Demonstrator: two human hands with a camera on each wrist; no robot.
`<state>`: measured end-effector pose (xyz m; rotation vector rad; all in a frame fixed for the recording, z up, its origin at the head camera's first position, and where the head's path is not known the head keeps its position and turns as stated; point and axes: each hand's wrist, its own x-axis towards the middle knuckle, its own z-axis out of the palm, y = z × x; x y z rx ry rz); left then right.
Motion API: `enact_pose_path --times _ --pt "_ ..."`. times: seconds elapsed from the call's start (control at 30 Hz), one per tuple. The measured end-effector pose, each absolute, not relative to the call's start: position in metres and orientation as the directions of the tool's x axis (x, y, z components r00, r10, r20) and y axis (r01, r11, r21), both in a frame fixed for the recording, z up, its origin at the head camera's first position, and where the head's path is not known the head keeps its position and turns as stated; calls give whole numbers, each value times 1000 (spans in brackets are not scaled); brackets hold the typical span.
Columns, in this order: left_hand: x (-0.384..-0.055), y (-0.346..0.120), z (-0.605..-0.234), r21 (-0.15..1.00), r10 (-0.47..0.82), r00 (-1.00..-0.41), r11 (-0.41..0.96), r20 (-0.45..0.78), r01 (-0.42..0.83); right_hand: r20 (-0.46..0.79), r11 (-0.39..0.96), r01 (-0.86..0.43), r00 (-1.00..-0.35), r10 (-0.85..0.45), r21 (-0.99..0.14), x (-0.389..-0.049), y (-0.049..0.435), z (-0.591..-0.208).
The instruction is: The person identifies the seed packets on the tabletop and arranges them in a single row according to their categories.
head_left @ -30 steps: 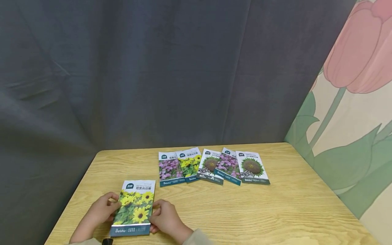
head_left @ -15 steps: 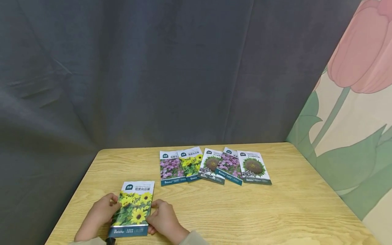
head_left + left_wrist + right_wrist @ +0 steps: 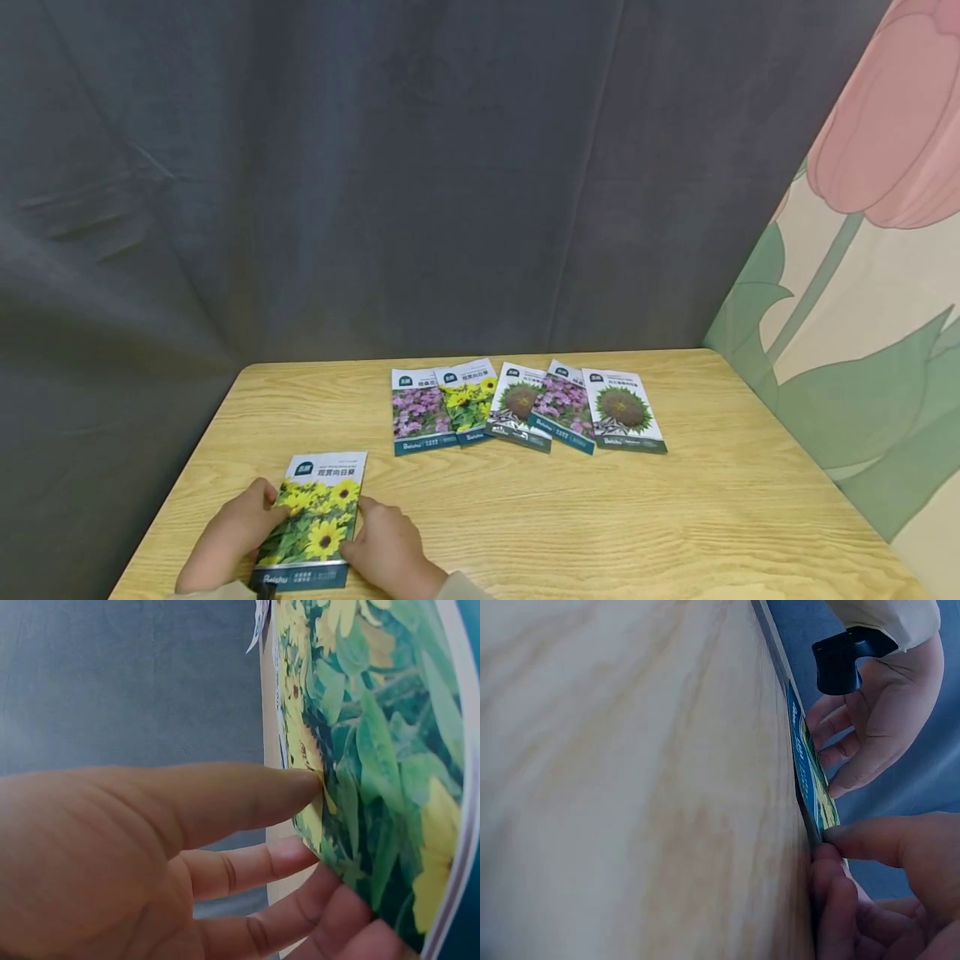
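A seed packet (image 3: 318, 525) with yellow sunflowers on its front lies face up at the table's front left. My left hand (image 3: 238, 527) grips its left edge; in the left wrist view the thumb (image 3: 277, 796) presses the printed face and the other fingers reach behind. On the opposite edge, my right hand (image 3: 390, 546) pinches the packet. The right wrist view has the right thumb (image 3: 870, 838) on the face near the dark blue bottom band, with the fingers curled beneath. The packet's underside is hidden.
Across the back of the wooden table (image 3: 600, 517) lies a row of overlapping packets: purple-flowered (image 3: 422, 414), yellow-flowered (image 3: 468, 400) and large sunflower-head ones (image 3: 622, 410). A dark curtain (image 3: 450, 183) hangs behind. A black wrist device (image 3: 847, 658) sits on the left sleeve.
Both hands have shifted the sunflower packet a little left and toward the front edge, keeping hold of its two sides. The back row stays as it was.
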<state>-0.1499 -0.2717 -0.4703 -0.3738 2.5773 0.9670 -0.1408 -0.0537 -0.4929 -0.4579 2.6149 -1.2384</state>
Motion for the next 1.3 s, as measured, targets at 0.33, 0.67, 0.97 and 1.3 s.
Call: enact_pose_path --times 0.33,0.67,0.97,1.3 --pt "-152 -275 -472 527 -183 -874 736 -450 -426 -38 755 -242 -942 -333 -609 -142 -62 -491" --pt "-150 -274 -471 536 -181 -880 734 -438 -418 -15 772 -276 -938 -347 -572 -144 -60 -497" --pt "-152 -267 -468 505 -214 -864 737 -456 -450 -13 729 -278 -931 -366 -625 -146 -55 -497" --pt "-150 -266 -465 489 -214 -877 762 -430 -425 -49 585 -236 -902 -428 -776 -149 -47 -497"
